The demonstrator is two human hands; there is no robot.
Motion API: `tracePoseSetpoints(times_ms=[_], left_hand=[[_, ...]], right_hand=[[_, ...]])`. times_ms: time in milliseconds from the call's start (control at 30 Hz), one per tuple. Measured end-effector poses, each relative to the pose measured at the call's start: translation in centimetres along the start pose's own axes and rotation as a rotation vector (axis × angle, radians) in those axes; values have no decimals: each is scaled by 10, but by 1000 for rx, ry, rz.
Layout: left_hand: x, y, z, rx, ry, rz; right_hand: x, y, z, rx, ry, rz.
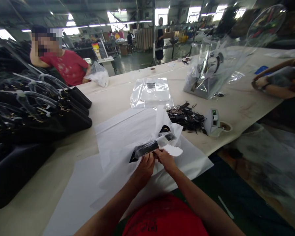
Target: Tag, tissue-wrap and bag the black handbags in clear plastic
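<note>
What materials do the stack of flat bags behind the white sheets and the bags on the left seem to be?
The stack of flat bags looks like clear, glossy plastic film: it shows bright, wrinkled reflections. The bags on the left look like smooth black leather or imitation leather, with a soft sheen; which one, I cannot tell.

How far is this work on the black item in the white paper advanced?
Looks done: white paper is spread beneath the black item. In hand: the left hand and right hand meet at its near edge. Probably left: covering it, since black parts show; clear plastic lies beyond.
</note>
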State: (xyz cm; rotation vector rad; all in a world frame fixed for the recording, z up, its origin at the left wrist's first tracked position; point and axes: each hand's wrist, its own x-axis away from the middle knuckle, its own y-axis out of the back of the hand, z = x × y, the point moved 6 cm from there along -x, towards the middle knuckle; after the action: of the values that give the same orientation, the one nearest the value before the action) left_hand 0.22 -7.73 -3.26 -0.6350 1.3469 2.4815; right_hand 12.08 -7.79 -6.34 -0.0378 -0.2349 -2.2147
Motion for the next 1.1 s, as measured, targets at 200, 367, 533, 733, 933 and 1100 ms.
tracePoseSetpoints(times_ms=[200,367,533,733,933,1100], left_hand=[[2,-2,0,12,-24,30],[0,3,2,8,-8,-27],[-3,0,5,-3,-4,-32],[-2,31,-1,163,-4,-173],[-41,127,45,298,216,-511],[-104,83,94,940,561,195]], right_hand=[[1,1,-6,13,17,-79],[1,7,-10,64,57,-184],[0,15,-14,163,103,-262],[3,17,-23,235,131,-298],[2,16,-32,122,155,-231],[8,15,-35,78,177,-182]])
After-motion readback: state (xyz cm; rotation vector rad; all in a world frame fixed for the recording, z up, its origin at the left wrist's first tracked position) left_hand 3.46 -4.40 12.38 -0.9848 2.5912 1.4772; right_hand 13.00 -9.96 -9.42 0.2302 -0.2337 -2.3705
